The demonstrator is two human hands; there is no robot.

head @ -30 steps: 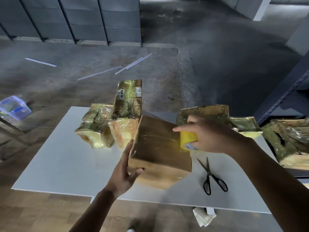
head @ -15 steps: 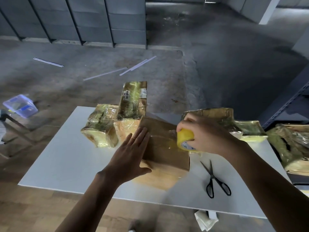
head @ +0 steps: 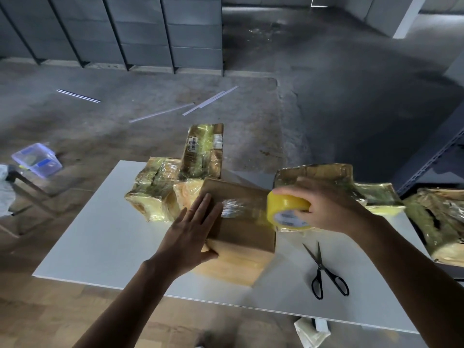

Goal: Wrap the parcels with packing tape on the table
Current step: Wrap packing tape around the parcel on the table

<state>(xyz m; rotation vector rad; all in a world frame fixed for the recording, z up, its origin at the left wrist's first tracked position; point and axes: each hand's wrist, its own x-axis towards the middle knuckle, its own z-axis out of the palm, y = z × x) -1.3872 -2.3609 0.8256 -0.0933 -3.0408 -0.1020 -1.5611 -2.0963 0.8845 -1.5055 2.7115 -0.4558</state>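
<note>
Flat on top of the brown parcel (head: 241, 222), mid-table (head: 100, 234): left hand (head: 193, 229), fingers straight and together, no longer cupping the near corner as a second ago. Curled round the yellow tape roll (head: 286, 209) at the parcel's right edge: right hand (head: 329, 207). Possibly clear tape stretched between; glare blurs it.

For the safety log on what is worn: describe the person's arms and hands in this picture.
Two bare forearms come in from the bottom edge. The left hand and right hand have no gloves, and no rings, watch or wristband show. No sleeve reaches as far down as the picture shows. Anything worn higher up is out of view.
</note>
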